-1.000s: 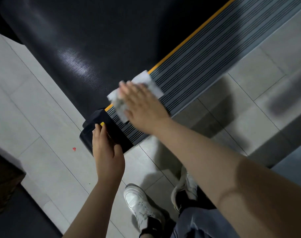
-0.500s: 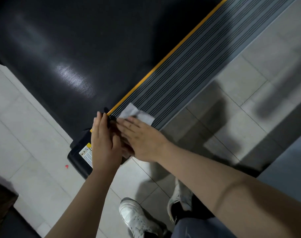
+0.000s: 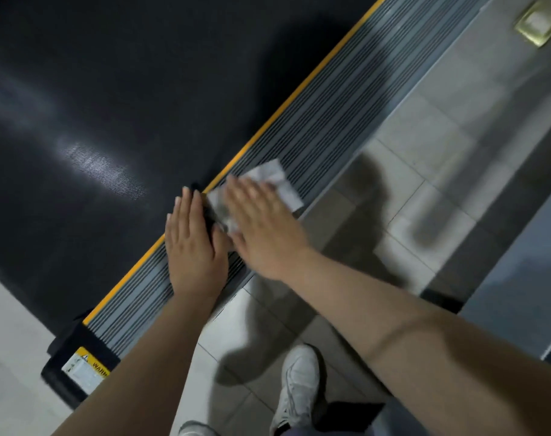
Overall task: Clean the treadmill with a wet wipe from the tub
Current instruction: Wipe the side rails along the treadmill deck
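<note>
Under right hand [image 3: 264, 234], wipe [image 3: 278, 184] along rail [image 3: 324, 121]

belt [image 3: 117, 99]: black, fine dotted weave where light glints
side rail [image 3: 327, 121]: grey with dark lengthwise ribs
rail edge strip [image 3: 286, 111]: yellow
wipe [image 3: 274, 180]: white, greyish smudges at one end
end cap [image 3: 63, 372]: black
warning label [image 3: 85, 368]: yellow and white
floor tiles [image 3: 456, 99]: pale grey
shoe [image 3: 299, 385]: white

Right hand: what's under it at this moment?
The white wet wipe, pressed flat on the grey ribbed side rail by the right hand. Its corners stick out; its middle and the rail beneath are hidden.
</note>
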